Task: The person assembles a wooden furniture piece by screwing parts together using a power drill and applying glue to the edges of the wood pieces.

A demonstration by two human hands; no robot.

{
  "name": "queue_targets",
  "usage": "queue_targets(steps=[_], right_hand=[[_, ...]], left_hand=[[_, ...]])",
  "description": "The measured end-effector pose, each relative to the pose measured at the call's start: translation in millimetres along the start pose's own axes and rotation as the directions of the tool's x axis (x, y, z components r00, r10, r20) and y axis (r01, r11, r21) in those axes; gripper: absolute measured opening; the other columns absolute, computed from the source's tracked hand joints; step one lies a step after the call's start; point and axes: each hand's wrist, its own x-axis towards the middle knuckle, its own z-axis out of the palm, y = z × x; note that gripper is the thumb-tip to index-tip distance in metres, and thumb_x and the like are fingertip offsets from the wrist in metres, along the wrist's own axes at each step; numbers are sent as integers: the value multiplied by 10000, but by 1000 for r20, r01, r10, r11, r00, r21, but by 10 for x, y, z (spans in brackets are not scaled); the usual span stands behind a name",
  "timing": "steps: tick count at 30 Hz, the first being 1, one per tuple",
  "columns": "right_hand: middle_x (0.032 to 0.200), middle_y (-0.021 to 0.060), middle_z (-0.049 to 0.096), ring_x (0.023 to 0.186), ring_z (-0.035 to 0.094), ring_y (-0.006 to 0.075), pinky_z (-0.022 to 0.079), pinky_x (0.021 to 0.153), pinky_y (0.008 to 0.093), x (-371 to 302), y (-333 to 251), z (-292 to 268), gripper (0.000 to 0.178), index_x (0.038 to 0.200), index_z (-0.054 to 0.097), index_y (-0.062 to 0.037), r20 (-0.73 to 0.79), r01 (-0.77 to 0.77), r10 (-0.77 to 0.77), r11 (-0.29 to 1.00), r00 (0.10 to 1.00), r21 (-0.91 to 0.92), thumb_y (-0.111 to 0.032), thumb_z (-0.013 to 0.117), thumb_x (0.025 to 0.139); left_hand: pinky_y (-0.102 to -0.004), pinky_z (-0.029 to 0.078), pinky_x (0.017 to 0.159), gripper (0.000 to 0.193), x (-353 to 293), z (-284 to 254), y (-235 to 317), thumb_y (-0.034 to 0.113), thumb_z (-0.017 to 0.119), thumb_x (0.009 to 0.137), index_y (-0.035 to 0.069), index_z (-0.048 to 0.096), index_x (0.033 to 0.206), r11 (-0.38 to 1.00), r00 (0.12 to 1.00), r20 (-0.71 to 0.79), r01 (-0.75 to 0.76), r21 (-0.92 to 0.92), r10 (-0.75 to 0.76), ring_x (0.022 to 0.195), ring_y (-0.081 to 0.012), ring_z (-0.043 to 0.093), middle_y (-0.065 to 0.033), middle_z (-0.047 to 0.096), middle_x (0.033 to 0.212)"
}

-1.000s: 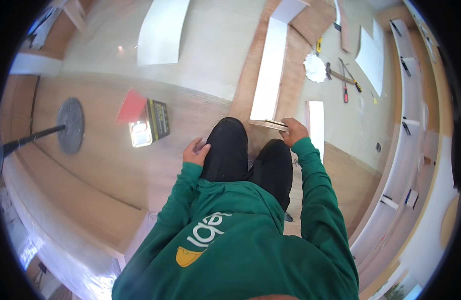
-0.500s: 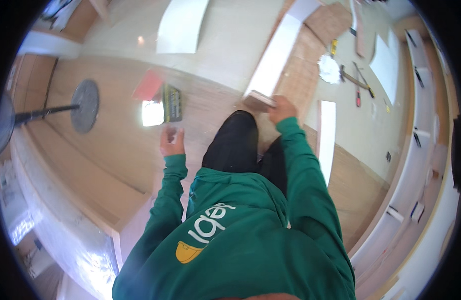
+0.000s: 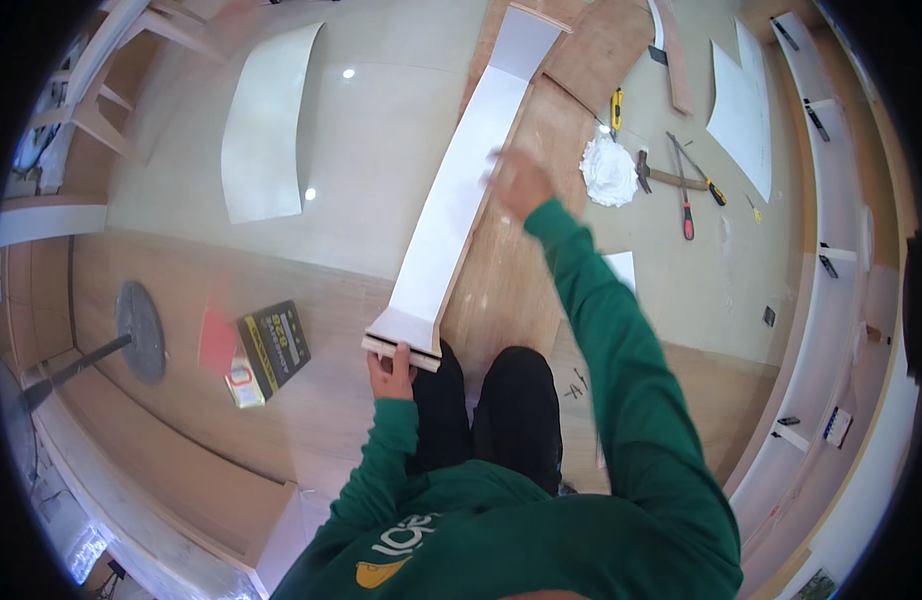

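Observation:
A long, narrow, white-faced wooden trough [image 3: 449, 200] slants from near my knees toward the far side, with a short raised board at each end. My left hand [image 3: 391, 375] is closed on its near end board, with the thumb against the wood edge. My right hand [image 3: 521, 187] is over the trough's right long edge, about midway along. Its fingers are smeared by motion, so whether they touch the edge cannot be told. Brown wooden boards [image 3: 511, 215] lie under and beside the trough.
Right of the boards lie a white crumpled heap [image 3: 611, 170], a yellow utility knife [image 3: 616, 108], a hammer [image 3: 681, 180] and a red-handled tool [image 3: 688, 225]. A dark tin [image 3: 273, 345] stands at left. White sheets [image 3: 266, 130] lie on the floor. Shelving [image 3: 831, 300] lines the right.
My left hand has moved from beside the tin to the trough's near end and closed on it. My right hand has left that end and moved forward along the trough. The view has shifted.

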Motion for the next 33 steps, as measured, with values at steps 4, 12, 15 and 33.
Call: queue_targets(steps=[4, 12, 15, 33], right_hand=[[1220, 203, 586, 1194, 523, 384, 413, 1028, 462, 1479, 528, -592, 489, 1230, 590, -52, -395, 49, -178, 948, 901, -316, -271, 713, 811], [1145, 177, 644, 1054, 614, 360, 483, 917, 430, 2736, 758, -1024, 397, 1163, 636, -56, -234, -77, -74, 813, 969, -577, -245, 676, 817], [1062, 181, 665, 983, 633, 350, 499, 878, 441, 2781, 1018, -1113, 272, 1027, 691, -56, -360, 36, -227, 884, 905, -467, -200, 649, 801], [764, 159, 583, 664, 495, 271, 432, 649, 403, -4249, -329, -1855, 271, 840, 591, 61, -489, -894, 763, 438, 423, -91, -186, 698, 815]], left_hand=[[-399, 517, 861, 577, -136, 406, 135, 219, 683, 913, 65, 396, 1390, 989, 991, -130, -1, -146, -18, 1087, -222, 579, -123, 556, 1251], [-357, 499, 887, 562, -2, 476, 86, 22, 734, 758, -75, 502, 1261, 969, 926, -335, -102, 227, 176, 984, -253, 625, -175, 629, 1138], [-351, 509, 834, 498, 116, 285, 250, -35, 689, 696, -85, 567, 1176, 955, 925, -337, -76, 287, 175, 918, -250, 640, -160, 659, 1053], [-424, 478, 973, 516, 1692, 793, 2592, 213, 656, 754, 32, 607, 1234, -26, 649, 620, -681, 732, 440, 1089, -364, 621, -193, 653, 1186]])
